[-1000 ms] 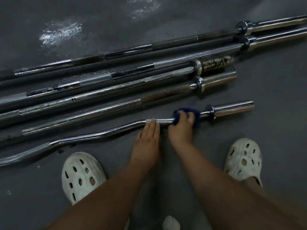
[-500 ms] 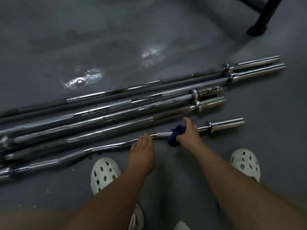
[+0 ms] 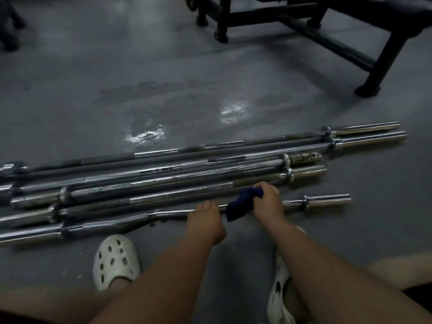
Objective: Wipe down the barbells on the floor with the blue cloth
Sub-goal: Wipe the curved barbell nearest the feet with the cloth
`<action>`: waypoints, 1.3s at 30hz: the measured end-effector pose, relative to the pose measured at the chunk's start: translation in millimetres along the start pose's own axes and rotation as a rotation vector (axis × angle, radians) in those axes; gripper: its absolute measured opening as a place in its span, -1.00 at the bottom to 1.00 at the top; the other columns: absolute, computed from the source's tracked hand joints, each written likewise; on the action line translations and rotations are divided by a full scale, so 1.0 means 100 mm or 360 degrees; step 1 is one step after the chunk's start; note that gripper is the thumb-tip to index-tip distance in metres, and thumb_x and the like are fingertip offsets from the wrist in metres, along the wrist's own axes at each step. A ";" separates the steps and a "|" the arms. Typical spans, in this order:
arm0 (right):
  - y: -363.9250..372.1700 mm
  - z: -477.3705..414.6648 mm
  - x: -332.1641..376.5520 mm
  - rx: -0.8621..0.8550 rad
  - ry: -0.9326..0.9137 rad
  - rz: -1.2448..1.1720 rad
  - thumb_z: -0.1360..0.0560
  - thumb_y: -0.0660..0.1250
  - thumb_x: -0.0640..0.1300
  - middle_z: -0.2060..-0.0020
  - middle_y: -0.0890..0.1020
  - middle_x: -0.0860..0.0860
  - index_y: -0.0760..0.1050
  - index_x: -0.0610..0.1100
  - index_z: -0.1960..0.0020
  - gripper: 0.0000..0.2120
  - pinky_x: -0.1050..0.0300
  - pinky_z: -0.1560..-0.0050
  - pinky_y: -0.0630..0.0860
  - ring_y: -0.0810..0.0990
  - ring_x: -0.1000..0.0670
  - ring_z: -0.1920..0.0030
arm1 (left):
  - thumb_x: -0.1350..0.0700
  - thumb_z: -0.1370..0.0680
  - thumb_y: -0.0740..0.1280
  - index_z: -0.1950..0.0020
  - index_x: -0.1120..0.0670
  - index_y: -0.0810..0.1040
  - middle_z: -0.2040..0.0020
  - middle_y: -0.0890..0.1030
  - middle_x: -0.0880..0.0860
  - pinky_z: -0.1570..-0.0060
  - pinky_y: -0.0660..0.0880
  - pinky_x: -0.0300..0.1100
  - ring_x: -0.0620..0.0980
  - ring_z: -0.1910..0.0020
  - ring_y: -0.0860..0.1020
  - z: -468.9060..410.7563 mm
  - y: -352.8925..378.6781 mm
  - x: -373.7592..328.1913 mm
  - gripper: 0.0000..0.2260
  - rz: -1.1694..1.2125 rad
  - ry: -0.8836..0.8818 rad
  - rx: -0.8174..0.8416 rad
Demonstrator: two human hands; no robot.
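Note:
Several chrome barbells (image 3: 210, 169) lie side by side on the grey floor. Nearest to me is a curl bar (image 3: 117, 222) with a bent shaft and a short sleeve (image 3: 327, 199) at its right end. My right hand (image 3: 268, 202) grips the blue cloth (image 3: 240, 205) against the curl bar's shaft, and part of the cloth hangs down to the left. My left hand (image 3: 205, 222) rests on the same shaft just left of the cloth, fingers pointing forward.
A black bench frame (image 3: 327, 36) stands on the floor at the back right, its feet well beyond the bars. Wet shiny patches (image 3: 147, 135) mark the floor behind the barbells. My white perforated clogs (image 3: 115, 260) are planted close to the curl bar.
The view has tilted up, showing the bench frame and the bars' full length. My right hand with the cloth slid left along the curl bar, away from the sleeve collar. The left hand stayed on the shaft.

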State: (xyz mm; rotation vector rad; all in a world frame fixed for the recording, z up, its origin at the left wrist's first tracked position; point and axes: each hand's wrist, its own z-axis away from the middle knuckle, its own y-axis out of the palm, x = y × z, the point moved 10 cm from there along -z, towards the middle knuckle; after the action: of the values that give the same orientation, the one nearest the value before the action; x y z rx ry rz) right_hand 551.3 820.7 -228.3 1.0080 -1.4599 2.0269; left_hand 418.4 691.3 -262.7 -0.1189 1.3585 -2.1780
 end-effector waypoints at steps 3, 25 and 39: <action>0.14 -0.24 -0.33 -0.0015 0.0214 0.0019 -0.50 0.19 -0.37 -0.14 0.45 -0.12 0.42 -0.05 0.01 -0.76 0.07 -0.05 0.46 0.48 -0.11 0.02 | 0.00 -0.52 0.30 -0.41 0.11 0.29 -0.39 0.35 0.07 -0.32 0.31 0.00 0.08 -0.40 0.32 -0.19 0.13 0.00 -0.50 0.0030 0.0027 0.0026; 1.15 -0.64 -1.05 0.0147 0.0053 0.1355 -0.37 0.41 -0.03 -0.29 0.54 0.02 0.44 0.02 -0.34 -0.46 -0.21 -0.40 0.17 0.53 -0.13 -0.18 | 0.04 -0.30 0.41 -0.36 0.14 0.52 -0.37 0.52 0.12 -0.31 0.44 0.10 0.10 -0.34 0.50 -0.96 0.93 0.28 -0.38 -0.0036 0.0383 -0.0081; 1.73 -0.40 -0.76 0.0518 -0.0559 0.1525 -0.50 0.27 -0.12 -0.44 0.43 0.01 0.29 0.05 -0.50 -0.43 -0.23 -0.43 0.13 0.39 -0.19 -0.40 | 0.04 -0.40 0.39 -0.49 0.11 0.38 -0.50 0.39 0.08 -0.45 0.24 0.09 0.05 -0.47 0.36 -1.00 0.86 0.36 -0.34 -0.0150 0.0443 -0.0106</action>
State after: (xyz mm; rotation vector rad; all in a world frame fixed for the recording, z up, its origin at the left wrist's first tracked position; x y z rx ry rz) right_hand 464.1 803.2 -400.0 0.8944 -2.1198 2.9335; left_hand 387.9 725.2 -392.1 0.1010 1.6076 -2.2927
